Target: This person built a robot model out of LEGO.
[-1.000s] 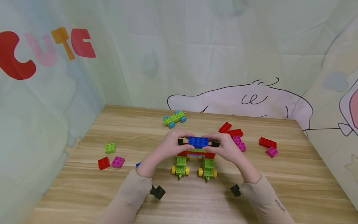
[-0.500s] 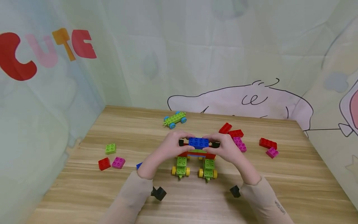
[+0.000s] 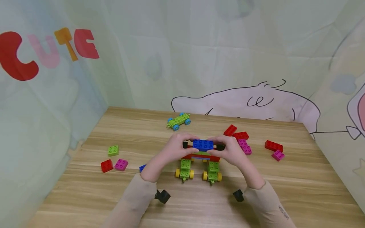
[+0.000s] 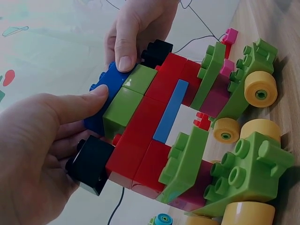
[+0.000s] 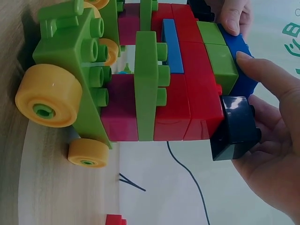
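Observation:
A blue building brick (image 3: 203, 144) tops a built model of toy bricks. My left hand (image 3: 174, 148) pinches its left end between thumb and fingers, and my right hand (image 3: 229, 150) grips the right end likewise. In the left wrist view, two light green bricks (image 4: 123, 110) lie directly under the blue one, above stacked red bricks (image 4: 126, 140). A thin blue piece (image 4: 171, 112) spans the gap lower down. Black bricks (image 5: 234, 126) stick up at both ends of the red row, beside my fingers. Two green wheeled bases (image 3: 184, 173) with yellow wheels carry the model on the table.
Behind the model stands a green car base (image 3: 179, 120) with blue wheels. Loose red bricks (image 3: 273, 146) and magenta bricks (image 3: 244, 147) lie right. Left are a green brick (image 3: 113, 150), a red brick (image 3: 106, 166) and a magenta one (image 3: 121, 164). A blue piece (image 3: 142, 168) is partly behind my left forearm.

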Tool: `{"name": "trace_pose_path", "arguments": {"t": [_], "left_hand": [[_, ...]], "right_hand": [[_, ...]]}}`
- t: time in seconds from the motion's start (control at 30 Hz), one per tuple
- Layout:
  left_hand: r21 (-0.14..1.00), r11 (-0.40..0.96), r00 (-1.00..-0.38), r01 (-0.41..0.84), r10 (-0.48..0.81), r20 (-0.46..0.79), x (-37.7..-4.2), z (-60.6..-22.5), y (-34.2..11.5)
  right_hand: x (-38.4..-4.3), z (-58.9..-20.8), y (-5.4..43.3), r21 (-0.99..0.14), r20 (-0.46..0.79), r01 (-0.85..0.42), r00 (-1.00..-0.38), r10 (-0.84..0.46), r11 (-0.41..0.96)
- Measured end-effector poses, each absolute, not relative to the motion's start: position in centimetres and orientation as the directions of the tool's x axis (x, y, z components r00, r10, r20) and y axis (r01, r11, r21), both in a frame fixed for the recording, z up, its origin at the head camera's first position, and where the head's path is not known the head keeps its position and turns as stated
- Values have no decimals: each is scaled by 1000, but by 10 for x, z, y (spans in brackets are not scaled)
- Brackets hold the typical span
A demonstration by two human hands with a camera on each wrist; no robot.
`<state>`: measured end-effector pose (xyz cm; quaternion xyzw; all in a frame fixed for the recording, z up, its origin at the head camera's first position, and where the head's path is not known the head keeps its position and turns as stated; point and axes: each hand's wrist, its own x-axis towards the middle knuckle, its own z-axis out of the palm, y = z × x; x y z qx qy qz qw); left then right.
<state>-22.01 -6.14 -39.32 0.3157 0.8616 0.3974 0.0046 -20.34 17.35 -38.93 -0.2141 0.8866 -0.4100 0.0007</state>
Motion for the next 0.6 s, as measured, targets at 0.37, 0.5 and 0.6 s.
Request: {"name": "trace_pose_path", "arguments": {"t": [0.37,0.5,0.6], "left_hand": [[682,484,-797,549,550,250,-220,-391,-62],[679,485,-795,551,551,252,-220,-391,-61],[670,493,-795,556,552,254,-221,-392,-61]], "right_hand": [[-204,-390,173,-731,176,-376,-910,-375,569],[-204,-391,173,-731,186,-381,-909,-372,566],[-203,-391,174,-731,185,-380,-910,-370,567]]}}
